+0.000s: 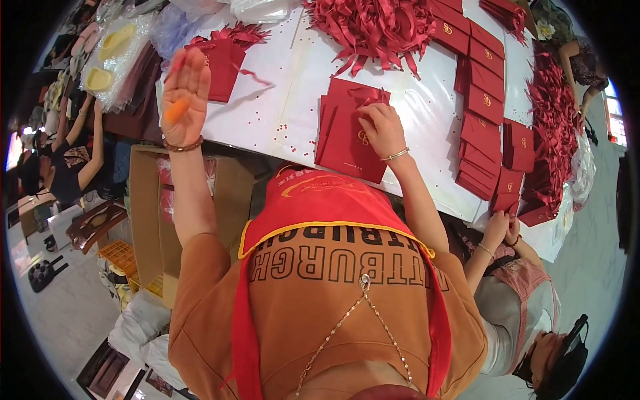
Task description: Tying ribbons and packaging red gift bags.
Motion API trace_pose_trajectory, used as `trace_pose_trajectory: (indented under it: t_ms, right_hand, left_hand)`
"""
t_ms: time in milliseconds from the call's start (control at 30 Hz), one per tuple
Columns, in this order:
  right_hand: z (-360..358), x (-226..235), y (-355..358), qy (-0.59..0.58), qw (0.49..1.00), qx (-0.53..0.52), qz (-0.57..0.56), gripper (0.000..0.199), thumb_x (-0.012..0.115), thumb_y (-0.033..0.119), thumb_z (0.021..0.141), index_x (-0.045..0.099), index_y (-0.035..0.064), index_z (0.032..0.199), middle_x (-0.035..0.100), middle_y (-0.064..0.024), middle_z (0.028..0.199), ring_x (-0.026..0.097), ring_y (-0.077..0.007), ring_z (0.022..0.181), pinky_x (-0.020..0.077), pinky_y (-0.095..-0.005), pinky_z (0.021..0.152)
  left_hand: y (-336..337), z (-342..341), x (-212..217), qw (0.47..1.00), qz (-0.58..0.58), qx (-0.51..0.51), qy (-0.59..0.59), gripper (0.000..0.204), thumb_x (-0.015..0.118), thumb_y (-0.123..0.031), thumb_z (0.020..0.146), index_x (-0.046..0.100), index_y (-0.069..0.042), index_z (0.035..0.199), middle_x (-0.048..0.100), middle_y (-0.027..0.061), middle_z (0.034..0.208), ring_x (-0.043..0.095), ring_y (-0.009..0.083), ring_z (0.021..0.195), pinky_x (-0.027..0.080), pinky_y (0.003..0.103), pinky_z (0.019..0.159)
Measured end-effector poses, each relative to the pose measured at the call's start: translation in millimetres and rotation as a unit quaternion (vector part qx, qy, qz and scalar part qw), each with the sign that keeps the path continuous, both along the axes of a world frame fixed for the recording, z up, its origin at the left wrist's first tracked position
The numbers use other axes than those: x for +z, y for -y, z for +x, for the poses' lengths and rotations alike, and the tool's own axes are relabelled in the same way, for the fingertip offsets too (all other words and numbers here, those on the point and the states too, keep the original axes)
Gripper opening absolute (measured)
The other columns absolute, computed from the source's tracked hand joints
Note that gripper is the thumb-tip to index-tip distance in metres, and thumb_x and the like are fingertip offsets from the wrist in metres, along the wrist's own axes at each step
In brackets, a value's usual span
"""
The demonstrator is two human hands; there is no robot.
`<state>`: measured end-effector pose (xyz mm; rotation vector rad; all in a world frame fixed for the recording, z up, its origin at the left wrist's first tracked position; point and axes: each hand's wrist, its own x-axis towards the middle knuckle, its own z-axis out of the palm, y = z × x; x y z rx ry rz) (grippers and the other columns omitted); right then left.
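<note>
My left hand (185, 100) is raised at the left, over the table's near edge, palm showing and fingers stretched up. An orange cover (177, 110), seemingly on the thumb, lies across its palm. No bag is in that hand. My right hand (385, 133) rests with bent fingers on the top one of a few flat red paper bags (347, 150) at the table's near edge. What its fingertips pinch is partly hidden. A red ribbon handle (368, 97) lies just beyond those fingers. Another red bag with ribbons (223, 70) lies behind my left hand.
A heap of red ribbons (373, 27) lies at the back of the white table (267, 127). Overlapping red bags (481, 133) run down the right, beside more ribbons (552, 127). A co-worker's hands (503, 228) hold a bag at the right. A cardboard box (148, 200) stands below left.
</note>
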<state>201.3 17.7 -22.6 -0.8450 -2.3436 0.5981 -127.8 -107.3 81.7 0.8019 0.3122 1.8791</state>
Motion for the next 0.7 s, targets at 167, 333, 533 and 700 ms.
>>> trace_pose_trajectory:
  t_ms: [167, 333, 533, 700]
  right_hand:
    - [1.3, -15.5, 0.9, 0.063, 0.998, 0.005, -0.014, 0.023, 0.064, 0.011, 0.069, 0.061, 0.0088, 0.091, 0.055, -0.0052, 0.092, 0.051, -0.0264, 0.084, 0.0427, -0.0361, 0.072]
    - [-2.3, -6.6, 1.2, 0.104, 0.994, 0.017, -0.007, 0.025, 0.065, 0.013, 0.068, 0.062, 0.0123, 0.093, 0.056, -0.0050, 0.090, 0.051, -0.0260, 0.082, 0.0424, -0.0372, 0.071]
    - [-0.8, -3.3, -4.6, 0.122, 0.991, 0.008, -0.045, 0.027, 0.065, 0.012, 0.066, 0.062, 0.0141, 0.093, 0.057, -0.0046, 0.087, 0.052, -0.0254, 0.079, 0.0426, -0.0373, 0.069]
    - [0.9, 14.0, -8.3, 0.070, 0.967, -0.042, -0.241, 0.028, 0.066, 0.017, 0.068, 0.061, 0.0112, 0.095, 0.062, -0.0087, 0.085, 0.059, -0.0264, 0.081, 0.0452, -0.0365, 0.070]
  left_hand:
    - [-20.2, 29.1, 17.8, 0.972, -0.169, 0.054, -0.154, 0.045, 0.051, 0.001, 0.081, 0.038, 0.006, 0.123, 0.044, 0.0199, 0.123, 0.040, 0.0257, 0.119, 0.032, 0.036, 0.101]
    - [-35.3, 41.4, -26.2, 0.908, -0.365, 0.102, -0.179, 0.021, 0.058, -0.010, 0.080, 0.058, 0.004, 0.096, 0.060, 0.0124, 0.098, 0.056, 0.0221, 0.094, 0.046, 0.029, 0.080]
    - [-54.2, 105.5, -61.9, 0.790, -0.235, 0.078, -0.562, 0.009, 0.056, -0.003, 0.079, 0.058, -0.002, 0.088, 0.061, 0.0115, 0.084, 0.057, 0.0145, 0.067, 0.045, 0.021, 0.062]
    - [-66.2, 145.8, -76.4, 0.877, -0.346, -0.138, -0.304, 0.007, 0.053, -0.003, 0.081, 0.057, -0.002, 0.087, 0.060, 0.0071, 0.081, 0.058, 0.0095, 0.065, 0.046, 0.019, 0.060]
